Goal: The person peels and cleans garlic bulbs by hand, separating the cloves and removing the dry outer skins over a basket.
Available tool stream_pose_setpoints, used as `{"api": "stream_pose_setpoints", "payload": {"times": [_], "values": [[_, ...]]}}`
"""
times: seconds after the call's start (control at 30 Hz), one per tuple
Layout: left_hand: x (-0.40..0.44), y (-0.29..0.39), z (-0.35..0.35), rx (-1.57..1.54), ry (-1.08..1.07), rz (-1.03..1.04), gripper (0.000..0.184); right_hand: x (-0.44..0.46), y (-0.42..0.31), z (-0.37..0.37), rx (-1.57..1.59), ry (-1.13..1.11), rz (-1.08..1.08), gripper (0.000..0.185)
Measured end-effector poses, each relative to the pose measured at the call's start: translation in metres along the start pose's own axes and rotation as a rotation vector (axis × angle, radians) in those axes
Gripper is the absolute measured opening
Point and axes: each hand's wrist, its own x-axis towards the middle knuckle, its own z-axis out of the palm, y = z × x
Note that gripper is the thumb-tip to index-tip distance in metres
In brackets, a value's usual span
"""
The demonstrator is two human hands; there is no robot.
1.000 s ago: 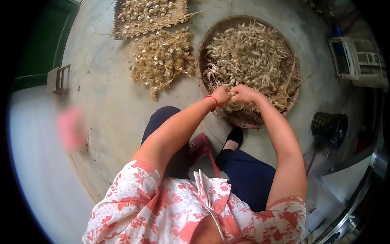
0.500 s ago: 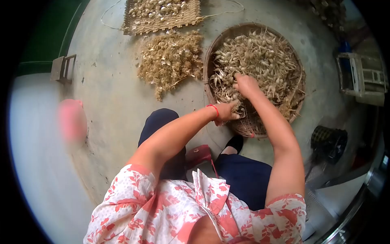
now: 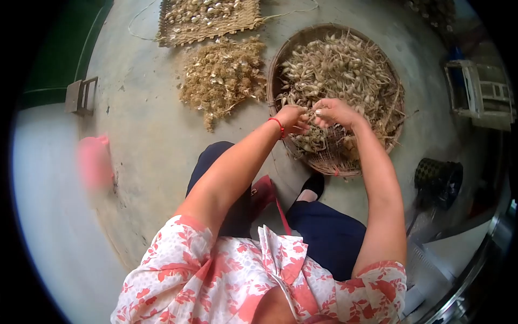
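A large round woven basket [image 3: 273, 81] holds a heap of pale, garlic-like bulbs [image 3: 345, 73] with dried stems and roots. Over its near left part my two hands meet, fingertips almost touching. My left hand [image 3: 293, 120], with a red string on the wrist, is pinched at the thumb and forefinger, its other fingers loosely bent. Facing it, my right hand [image 3: 335, 112] has thumb and fingers closed together. A small bulb seems to be between the fingertips, mostly hidden. Below them lie darker bulbs and roots [image 3: 310, 141] beside bare weave.
Left of the basket lies a pile of brown roots and husks [image 3: 221, 81]. Beyond it is a woven tray [image 3: 210, 39] of cleaned bulbs with a cord. A pink container [image 3: 94, 162], a small wooden stool [image 3: 81, 96], a wooden frame [image 3: 477, 89] and a dark bin [image 3: 438, 181] stand around.
My left hand has risen from the bulbs at the basket's near edge. My right hand has drawn back from the heap, and the two now meet above the basket. The view has shifted slightly.
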Motion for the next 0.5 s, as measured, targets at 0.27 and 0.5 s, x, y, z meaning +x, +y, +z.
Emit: {"api": "stream_pose_setpoints", "payload": {"times": [0.27,0.5], "values": [[0.012,0.021,-0.013,-0.061,0.467,0.345,0.033,0.022,0.053,0.017,-1.181,0.211,-0.100,0.027],[-0.011,0.036,-0.028,0.001,0.412,0.303,0.030,0.080,0.059,0.036,-1.173,0.170,-0.299,0.021]]}}
